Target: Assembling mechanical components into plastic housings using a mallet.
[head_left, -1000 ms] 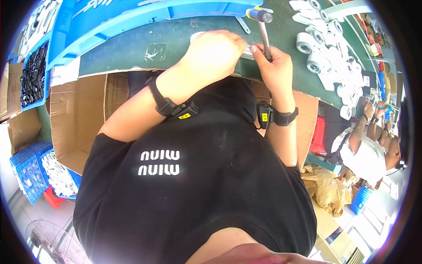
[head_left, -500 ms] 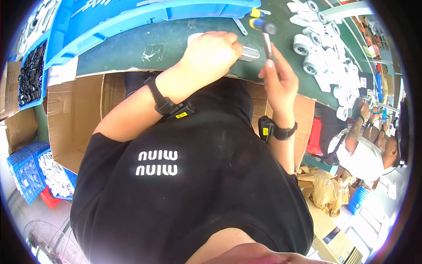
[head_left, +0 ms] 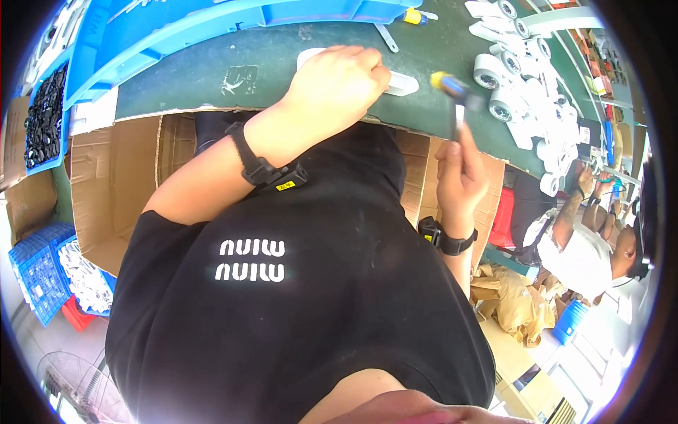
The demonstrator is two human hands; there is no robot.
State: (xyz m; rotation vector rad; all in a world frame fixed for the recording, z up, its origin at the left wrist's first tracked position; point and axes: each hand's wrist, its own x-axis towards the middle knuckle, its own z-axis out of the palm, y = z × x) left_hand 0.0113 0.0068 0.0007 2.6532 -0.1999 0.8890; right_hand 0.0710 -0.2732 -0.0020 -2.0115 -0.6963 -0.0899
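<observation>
My left hand (head_left: 342, 79) is closed over a long white part (head_left: 403, 85) with a rounded end, pressed on the green tabletop near its front edge. The part's two ends show on either side of the hand; its middle is hidden. To the right, my right hand (head_left: 462, 173) is wrapped around the handle of a small hammer (head_left: 450, 85). The hammer's yellow, blue and dark head is blurred. It is held up to the right of the white part and apart from it.
A large blue bin (head_left: 233, 20) stands behind my left hand. A flat metal strip (head_left: 387, 38) and a yellow-and-blue tool (head_left: 414, 15) lie at the back. White parts with round ends (head_left: 501, 107) are piled at right. Another person (head_left: 575, 247) works farther right.
My right hand has moved right and slightly nearer to me, and the hammer has swung away from the white part. My left hand stays on the part.
</observation>
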